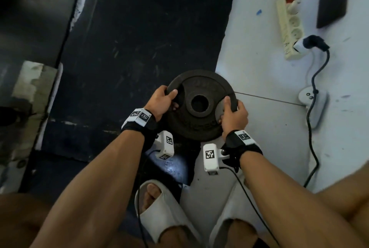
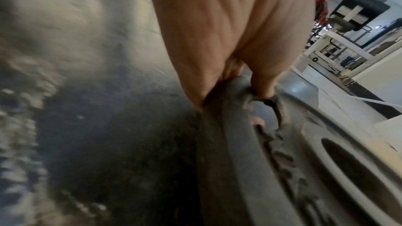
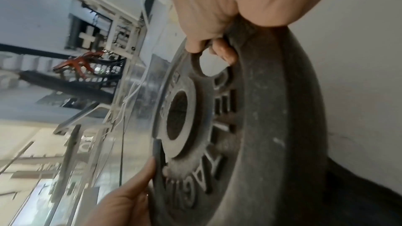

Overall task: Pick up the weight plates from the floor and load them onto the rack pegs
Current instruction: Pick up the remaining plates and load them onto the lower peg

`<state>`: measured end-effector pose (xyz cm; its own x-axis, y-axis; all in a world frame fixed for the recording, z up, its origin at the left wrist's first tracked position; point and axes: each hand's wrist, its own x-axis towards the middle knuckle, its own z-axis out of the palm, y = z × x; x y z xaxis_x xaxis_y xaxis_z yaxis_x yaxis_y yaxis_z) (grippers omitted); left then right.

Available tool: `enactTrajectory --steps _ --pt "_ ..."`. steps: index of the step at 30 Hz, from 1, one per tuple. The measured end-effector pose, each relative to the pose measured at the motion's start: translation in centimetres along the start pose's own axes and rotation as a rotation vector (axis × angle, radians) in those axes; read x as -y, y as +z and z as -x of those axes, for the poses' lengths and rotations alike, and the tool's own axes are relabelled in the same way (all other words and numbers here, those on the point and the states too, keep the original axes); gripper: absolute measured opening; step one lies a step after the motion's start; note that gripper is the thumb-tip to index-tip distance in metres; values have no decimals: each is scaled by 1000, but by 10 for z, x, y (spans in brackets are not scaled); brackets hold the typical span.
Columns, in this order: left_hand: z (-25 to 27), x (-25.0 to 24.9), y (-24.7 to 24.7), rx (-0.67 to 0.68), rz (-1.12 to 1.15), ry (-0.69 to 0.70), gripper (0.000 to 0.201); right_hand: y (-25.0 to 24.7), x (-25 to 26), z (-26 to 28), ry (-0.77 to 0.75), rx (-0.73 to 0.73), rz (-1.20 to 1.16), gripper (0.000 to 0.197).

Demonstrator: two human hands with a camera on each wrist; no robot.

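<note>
Cast-iron and dusty black, a round weight plate (image 1: 201,106) with raised lettering and a centre hole is held just above the floor (image 1: 139,38), over the edge between dark matting and pale tile. The left hand (image 1: 160,101) grips its rim through a cut-out slot; the right hand (image 1: 234,115) grips the opposite rim the same way. This looks like the pick-up step. Next, the plate likely needs carrying to a rack peg, none visible here.

A dark, dusty iron weight plate (image 1: 201,106) with round centre hole and grip cut-outs, face up.
</note>
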<state>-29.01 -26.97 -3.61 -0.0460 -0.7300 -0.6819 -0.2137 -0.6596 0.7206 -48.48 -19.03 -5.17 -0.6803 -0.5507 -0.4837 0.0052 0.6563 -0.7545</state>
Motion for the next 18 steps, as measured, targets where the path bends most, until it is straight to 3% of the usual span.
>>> enactTrajectory --steps 4,8,12,18 --pt "45 -19 -20 -99 174 18 22 -14 60 26 -87 120 16 34" --pt "119 -75 -46 -189 338 43 32 -43 144 78 -173 245 7 24" --pt "228 -159 -84 -246 456 78 38 -86 254 156 -266 394 -12 26" --pt "417 -294 -157 -334 561 249 41 -147 440 303 -425 497 66 32"
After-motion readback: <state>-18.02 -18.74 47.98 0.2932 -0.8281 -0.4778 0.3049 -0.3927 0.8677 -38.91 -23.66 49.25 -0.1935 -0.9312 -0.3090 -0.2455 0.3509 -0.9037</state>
